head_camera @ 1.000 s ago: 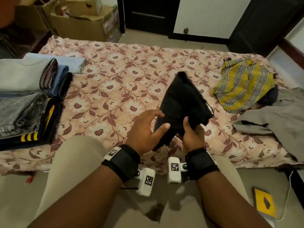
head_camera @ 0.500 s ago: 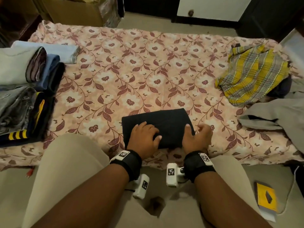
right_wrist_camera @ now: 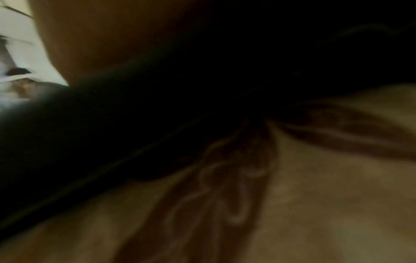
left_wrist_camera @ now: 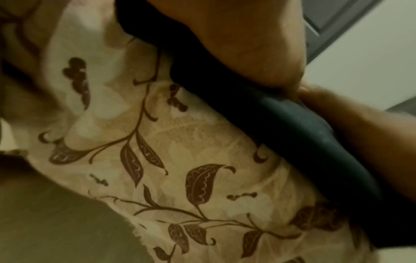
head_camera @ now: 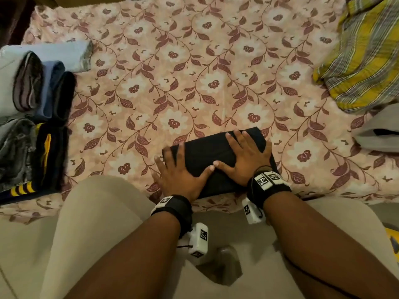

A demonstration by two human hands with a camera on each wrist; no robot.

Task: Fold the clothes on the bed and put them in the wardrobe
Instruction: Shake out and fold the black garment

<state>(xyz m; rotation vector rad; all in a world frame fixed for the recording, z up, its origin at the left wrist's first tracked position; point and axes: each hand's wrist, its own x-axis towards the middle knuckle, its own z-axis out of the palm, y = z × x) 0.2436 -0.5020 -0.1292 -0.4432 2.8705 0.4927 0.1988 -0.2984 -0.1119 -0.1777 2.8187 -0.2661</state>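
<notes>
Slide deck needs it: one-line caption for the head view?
Both hands, left hand and right hand, press flat on a folded black garment at the bed edge.

Hidden and cut-off parts
The yellow plaid cloth point(head_camera: 360, 55) ran off the right edge; the right wrist view was dark and blurred.

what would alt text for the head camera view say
Both hands, left hand and right hand, press flat on a folded black garment at the near edge of a floral bedsheet. A stack of folded clothes sits at left; an unfolded yellow plaid cloth lies at right.
</notes>
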